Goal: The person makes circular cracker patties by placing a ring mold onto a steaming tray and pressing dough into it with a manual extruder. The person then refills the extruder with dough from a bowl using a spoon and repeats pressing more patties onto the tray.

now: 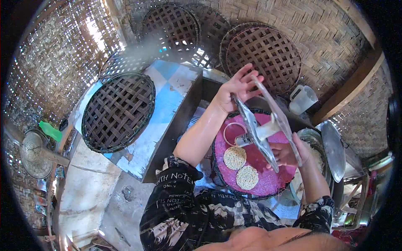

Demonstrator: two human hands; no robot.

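Item one: a hand press of two long boards, one dark and glossy-edged [256, 136], one pale grey-brown [279, 117], with a white cylinder [264, 130] between them and a metal cylinder [243, 140] on the dark board's outer side. Location: raised between my two hands, tilted.

Left hand [240, 88]: spread wide, holding the press by its upper ends. Right hand [284, 154]: at the lower ends, holding the pale board; its full grip I cannot tell.

Beneath the press, beside my right hand: a round tray of pink material with a dark rim [278, 144], bearing a thin pale ring [225, 133] and two round, cream, stranded cakes [234, 158] [247, 178].

Hazards, in my judgement: the wide left grip could slip at the board ends, dropping the press onto the cakes; boards closing unevenly could pinch my right fingers or cock the white cylinder; a low swing could knock the ring.

Farther out: a translucent plastic jug [303, 99] beyond my right hand; a dark woven basket tray [119, 112] left of my left hand.

Lettering: the black patterned shirt [176, 196] reads "ATH NOTE", "ONLY" and "IS NOT" on the left sleeve, "DEATH N" across the front. I can read no brand or label on the press or jug.
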